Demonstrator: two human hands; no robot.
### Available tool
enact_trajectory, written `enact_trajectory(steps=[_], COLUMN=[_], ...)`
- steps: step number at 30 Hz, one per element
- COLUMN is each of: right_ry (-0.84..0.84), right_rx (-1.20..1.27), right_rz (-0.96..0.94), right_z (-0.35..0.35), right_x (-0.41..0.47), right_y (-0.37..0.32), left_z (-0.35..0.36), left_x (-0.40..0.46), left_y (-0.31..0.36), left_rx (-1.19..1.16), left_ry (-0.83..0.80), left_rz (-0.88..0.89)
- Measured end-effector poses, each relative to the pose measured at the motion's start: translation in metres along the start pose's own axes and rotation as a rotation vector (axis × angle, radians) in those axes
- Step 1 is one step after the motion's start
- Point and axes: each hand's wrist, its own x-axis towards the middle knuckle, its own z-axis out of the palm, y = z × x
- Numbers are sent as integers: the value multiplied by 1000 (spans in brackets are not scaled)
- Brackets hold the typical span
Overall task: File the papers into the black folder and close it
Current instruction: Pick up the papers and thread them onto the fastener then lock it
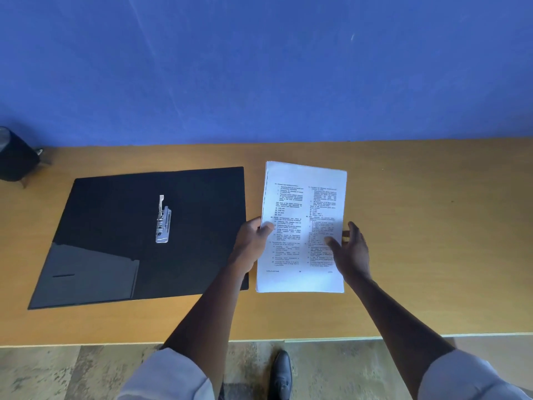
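A stack of white printed papers (pixel 302 203) is held just right of the black folder (pixel 115 215), which lies open and flat on the wooden table (pixel 432 226). My left hand (pixel 253 241) grips the stack's left edge, thumb on top. At the stack's right edge is my right hand (pixel 350 249), fingers spread and loosely straight, thumb lying over the page. A metal clip mechanism (pixel 163 223) sits in the folder's middle, its lever raised. The folder's lower left carries a glossy inner pocket (pixel 86 272).
A blue wall (pixel 259 67) rises directly behind the table. A dark object (pixel 14 157) stands at the table's far left corner. The table's front edge (pixel 288 340) runs below my forearms, with floor and a shoe (pixel 282 373) beneath.
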Motion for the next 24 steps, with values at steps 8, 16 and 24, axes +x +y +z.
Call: enact_trajectory(steps=[8, 16, 24], right_ry=[-59, -28, -33], right_rx=[250, 300, 324], right_rz=[-68, -209, -241], right_z=[16, 39, 54], right_x=[-9, -31, -50], right_y=[-60, -118, -143], left_z=[-62, -119, -149], left_x=[-12, -17, -36], left_y=[4, 5, 6], left_rx=[-47, 101, 104], left_ry=[4, 187, 312], left_rz=[130, 229, 290])
